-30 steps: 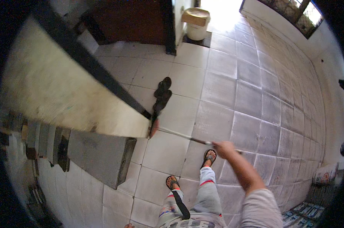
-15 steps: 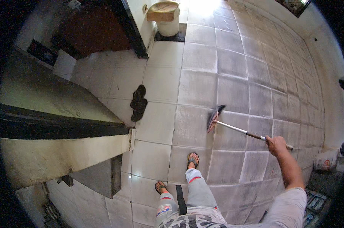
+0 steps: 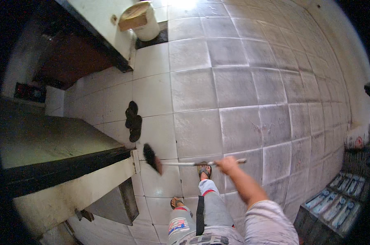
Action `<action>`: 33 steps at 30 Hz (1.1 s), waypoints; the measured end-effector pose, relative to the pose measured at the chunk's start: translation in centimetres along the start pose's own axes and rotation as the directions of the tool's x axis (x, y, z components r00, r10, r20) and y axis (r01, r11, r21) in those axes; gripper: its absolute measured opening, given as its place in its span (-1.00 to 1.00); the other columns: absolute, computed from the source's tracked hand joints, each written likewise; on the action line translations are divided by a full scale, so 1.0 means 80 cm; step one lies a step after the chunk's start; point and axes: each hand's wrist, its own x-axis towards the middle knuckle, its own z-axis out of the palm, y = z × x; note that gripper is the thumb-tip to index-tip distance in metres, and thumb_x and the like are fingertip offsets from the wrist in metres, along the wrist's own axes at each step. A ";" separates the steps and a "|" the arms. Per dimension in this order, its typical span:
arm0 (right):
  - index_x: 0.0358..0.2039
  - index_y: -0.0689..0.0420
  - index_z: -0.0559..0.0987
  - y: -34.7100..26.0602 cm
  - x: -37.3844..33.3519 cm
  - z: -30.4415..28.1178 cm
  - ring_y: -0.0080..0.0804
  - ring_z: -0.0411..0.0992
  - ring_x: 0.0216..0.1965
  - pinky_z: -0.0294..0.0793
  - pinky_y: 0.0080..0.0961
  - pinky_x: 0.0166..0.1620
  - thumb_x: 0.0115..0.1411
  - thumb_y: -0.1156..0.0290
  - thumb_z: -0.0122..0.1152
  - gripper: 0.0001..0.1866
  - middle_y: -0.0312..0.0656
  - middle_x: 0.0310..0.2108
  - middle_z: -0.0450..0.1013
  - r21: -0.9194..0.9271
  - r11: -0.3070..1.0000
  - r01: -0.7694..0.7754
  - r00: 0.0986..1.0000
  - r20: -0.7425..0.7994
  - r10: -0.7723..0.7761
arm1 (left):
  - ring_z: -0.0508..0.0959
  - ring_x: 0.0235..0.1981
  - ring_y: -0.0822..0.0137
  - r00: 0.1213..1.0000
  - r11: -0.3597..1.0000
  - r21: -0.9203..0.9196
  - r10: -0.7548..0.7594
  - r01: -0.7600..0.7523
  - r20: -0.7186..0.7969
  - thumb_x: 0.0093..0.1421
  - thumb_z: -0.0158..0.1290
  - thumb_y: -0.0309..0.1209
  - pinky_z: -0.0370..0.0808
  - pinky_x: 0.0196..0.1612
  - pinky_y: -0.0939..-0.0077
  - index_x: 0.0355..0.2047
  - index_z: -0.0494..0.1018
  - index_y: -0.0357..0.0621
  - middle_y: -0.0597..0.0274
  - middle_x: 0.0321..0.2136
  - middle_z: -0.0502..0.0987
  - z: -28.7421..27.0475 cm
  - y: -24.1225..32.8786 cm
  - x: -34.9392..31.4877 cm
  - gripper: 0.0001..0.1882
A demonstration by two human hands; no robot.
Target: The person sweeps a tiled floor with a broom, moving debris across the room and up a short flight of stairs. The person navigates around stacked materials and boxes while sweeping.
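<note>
A long-handled broom (image 3: 179, 164) lies across the view in front of my feet, its pale handle running leftward. My right hand (image 3: 228, 164) is closed around the handle near its right end. The broom head (image 3: 152, 159), pinkish with dark bristles, is over the light floor tiles beside the counter's end and is slightly smeared by motion. Just beyond it rests a pair of dark slippers (image 3: 134, 122), one partly against the other. My left hand is out of view.
A counter-like ledge (image 3: 74, 177) juts in from the left. At the far left stands a white bucket (image 3: 148, 30) with a tan cover. To the right are a dark box (image 3: 330, 206) holding several pale items and a white sack (image 3: 356, 141). My sandalled foot (image 3: 204, 171) is close to the handle.
The broom head has swung left and nearer, from the greyish tiles to beside the counter's end. My right hand has moved left with the handle, and the view has shifted right.
</note>
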 end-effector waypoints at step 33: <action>-0.20 0.13 0.43 -0.575 -0.285 0.269 0.07 0.35 -0.21 0.31 -0.17 -0.15 0.09 0.07 -0.06 -0.58 0.10 -0.27 0.39 0.666 -0.429 -0.611 0.282 0.689 0.668 | 0.47 -0.32 0.34 0.881 0.528 0.705 0.278 -0.474 0.384 0.12 -0.12 -0.08 0.39 -0.38 0.52 0.03 0.21 -0.14 0.17 -0.23 0.46 -0.201 0.394 0.172 -0.46</action>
